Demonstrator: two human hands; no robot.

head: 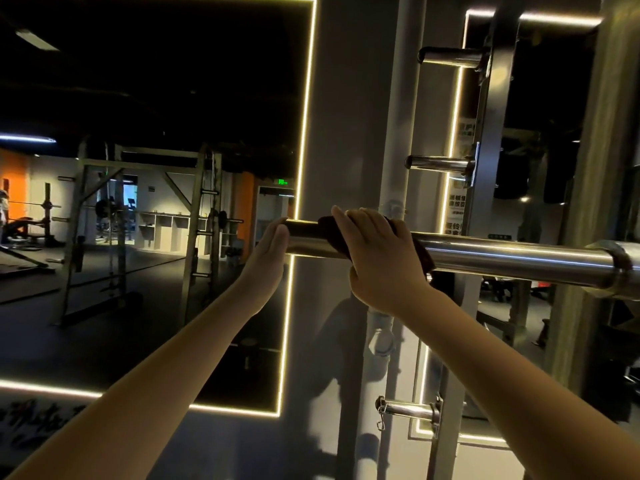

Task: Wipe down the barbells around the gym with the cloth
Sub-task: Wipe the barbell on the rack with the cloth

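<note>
mostly hidden cloth [329, 233] under right hand [377, 252]

You are having bare room rightward along the shiny steel barbell [512, 259]; its thick steel collar [623, 268] is blocking there.

Single head-worn wide view — facing forward, close up to the barbell [502, 259] end.

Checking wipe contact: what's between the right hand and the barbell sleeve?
A dark cloth, wrapped round the barbell sleeve under the right hand; head view.
</note>
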